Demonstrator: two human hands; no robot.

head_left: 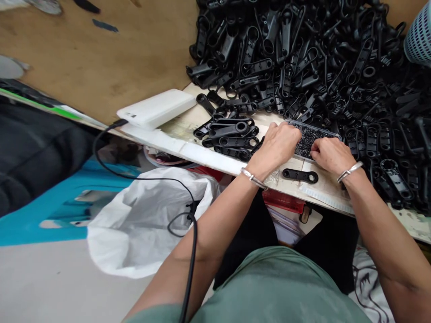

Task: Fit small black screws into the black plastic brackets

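Observation:
My left hand (pixel 280 141) is at the left end of a clear shallow box (pixel 318 127), fingers curled down and their tips hidden. At the box's front right is my right hand (pixel 332 154), its fingers pinched together over the contents. What either hand holds, if anything, I cannot make out. Many tiny dark pieces (pixel 305 140) fill the box. In front of it, near the table edge, a flat black plastic link (pixel 299 175) lies with its toothed round hole to the right. More black links (pixel 229 130) lie stacked left of my left hand.
A large heap of black plastic parts (pixel 286 54) covers the table's back and right. A white power bank (pixel 156 108) with a black cable (pixel 144 178) sits at the left edge. Below hangs an open white bag (pixel 134 220). A blue-grey basket (pixel 419 38) stands far right.

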